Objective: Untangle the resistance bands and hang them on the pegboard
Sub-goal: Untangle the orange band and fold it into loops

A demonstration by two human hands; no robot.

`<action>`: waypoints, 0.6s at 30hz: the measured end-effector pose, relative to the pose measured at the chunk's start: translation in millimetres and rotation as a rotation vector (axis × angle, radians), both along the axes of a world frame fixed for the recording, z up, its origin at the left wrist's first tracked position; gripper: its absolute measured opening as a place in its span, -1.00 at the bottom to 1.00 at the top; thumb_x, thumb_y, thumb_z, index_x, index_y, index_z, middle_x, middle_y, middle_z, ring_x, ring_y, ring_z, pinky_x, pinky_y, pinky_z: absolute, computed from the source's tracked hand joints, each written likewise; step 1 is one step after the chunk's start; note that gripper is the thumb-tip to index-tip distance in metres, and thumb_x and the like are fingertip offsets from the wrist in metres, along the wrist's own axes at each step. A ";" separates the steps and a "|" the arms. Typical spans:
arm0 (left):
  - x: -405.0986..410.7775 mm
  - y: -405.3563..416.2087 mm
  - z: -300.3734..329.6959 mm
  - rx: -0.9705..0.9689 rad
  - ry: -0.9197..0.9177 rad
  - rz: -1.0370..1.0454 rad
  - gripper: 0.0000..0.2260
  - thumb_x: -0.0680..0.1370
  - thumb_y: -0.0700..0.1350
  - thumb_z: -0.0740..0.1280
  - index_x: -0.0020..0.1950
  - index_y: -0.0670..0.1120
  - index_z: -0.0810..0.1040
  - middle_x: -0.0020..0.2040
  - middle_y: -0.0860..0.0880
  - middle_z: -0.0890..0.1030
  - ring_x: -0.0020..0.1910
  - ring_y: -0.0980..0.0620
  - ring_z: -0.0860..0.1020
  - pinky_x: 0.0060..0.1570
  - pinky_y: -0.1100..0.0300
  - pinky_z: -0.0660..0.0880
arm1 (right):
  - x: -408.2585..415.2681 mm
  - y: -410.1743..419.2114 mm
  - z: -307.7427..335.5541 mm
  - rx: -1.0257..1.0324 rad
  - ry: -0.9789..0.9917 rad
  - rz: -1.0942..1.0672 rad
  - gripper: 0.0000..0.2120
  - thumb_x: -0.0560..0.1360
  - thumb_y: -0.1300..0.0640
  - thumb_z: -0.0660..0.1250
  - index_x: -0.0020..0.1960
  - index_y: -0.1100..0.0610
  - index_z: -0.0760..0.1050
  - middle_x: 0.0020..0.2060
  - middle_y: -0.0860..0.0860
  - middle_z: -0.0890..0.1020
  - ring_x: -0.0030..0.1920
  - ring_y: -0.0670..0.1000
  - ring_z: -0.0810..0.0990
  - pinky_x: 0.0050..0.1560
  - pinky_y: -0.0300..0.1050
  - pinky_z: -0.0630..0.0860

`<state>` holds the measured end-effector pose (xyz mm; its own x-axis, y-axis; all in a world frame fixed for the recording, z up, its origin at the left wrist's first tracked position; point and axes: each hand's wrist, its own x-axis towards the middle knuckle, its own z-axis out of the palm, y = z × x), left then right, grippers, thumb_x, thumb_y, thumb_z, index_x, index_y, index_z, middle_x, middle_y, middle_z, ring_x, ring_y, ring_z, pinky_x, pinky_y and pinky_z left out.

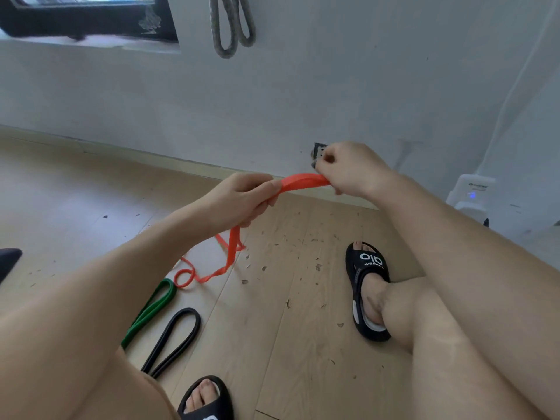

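An orange resistance band [303, 180] stretches between both hands above the floor. My left hand [242, 198] grips it, and the rest of the band trails down from that hand to a twisted loop on the floor. My right hand [351, 169] pinches the band's other end near the wall. A green band [150, 312] and a black band [174, 341] lie side by side on the wooden floor at lower left. A grey band [231, 25] hangs in loops on the wall at the top; its hook is out of frame.
My two feet in black slippers [368, 292] stand on the wooden floor, which is strewn with small debris. A white device [472, 192] with a blue light sits by the wall at right. A wall socket [319, 148] shows behind my right hand. A dark window frame [91, 22] is upper left.
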<state>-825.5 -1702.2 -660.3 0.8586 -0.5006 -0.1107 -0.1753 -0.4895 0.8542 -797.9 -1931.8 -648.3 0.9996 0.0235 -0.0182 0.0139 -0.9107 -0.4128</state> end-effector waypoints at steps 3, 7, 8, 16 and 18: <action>-1.7 0.5 0.6 -0.014 0.010 -0.017 -0.68 0.72 0.01 0.18 -0.11 -0.15 0.53 -0.36 0.00 0.45 -0.44 0.07 0.30 -0.44 0.20 0.26 | -4.7 14.0 -6.9 -0.019 -0.002 0.061 -0.73 0.69 0.00 0.14 0.09 0.11 0.56 -0.11 -0.01 0.67 -0.05 0.09 0.60 -0.12 -0.06 0.45; 0.8 2.0 2.9 -0.128 0.085 0.006 -0.66 0.72 -0.03 0.18 -0.06 -0.26 0.53 -0.37 -0.03 0.44 -0.47 0.05 0.22 -0.46 0.18 0.12 | -14.7 50.3 -5.4 0.393 -0.033 0.201 -0.64 0.72 -0.04 0.08 -0.02 0.14 0.55 -0.16 0.01 0.65 -0.11 0.01 0.61 -0.01 -0.01 0.50; 0.8 2.2 2.3 -0.144 0.096 0.001 -0.64 0.73 -0.03 0.18 -0.04 -0.30 0.52 -0.37 -0.03 0.42 -0.47 0.05 0.21 -0.46 0.17 0.11 | -17.9 57.3 -7.2 0.453 0.010 0.235 -0.61 0.72 -0.05 0.07 -0.11 0.13 0.52 -0.24 -0.04 0.64 -0.19 -0.06 0.60 -0.06 -0.05 0.48; 3.7 12.4 -2.7 -0.123 0.205 -0.047 -0.63 0.72 0.09 0.13 -0.04 -0.18 0.50 -0.36 0.01 0.34 -0.34 0.01 0.39 -0.07 0.01 0.55 | -20.7 46.1 1.6 0.543 0.002 0.258 -0.82 0.62 -0.01 0.35 0.01 0.10 0.54 -0.43 -0.09 0.66 -0.38 -0.03 0.67 -0.20 -0.07 0.63; 4.7 12.9 -5.8 -0.060 0.177 -0.053 -0.60 0.72 0.10 0.09 -0.03 -0.18 0.50 -0.33 0.01 0.39 -0.28 0.01 0.49 0.19 -0.09 0.55 | -17.4 40.3 9.4 0.573 -0.033 0.242 -0.83 0.60 0.01 0.39 0.03 0.11 0.54 -0.36 -0.01 0.67 -0.39 -0.02 0.65 -0.30 -0.09 0.64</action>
<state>-820.8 -1689.3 -666.1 0.8004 -0.5552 -0.2259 -0.0444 -0.4308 0.9014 -815.3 -1891.5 -638.9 0.9645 0.2463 0.0954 0.2134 -0.5136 -0.8311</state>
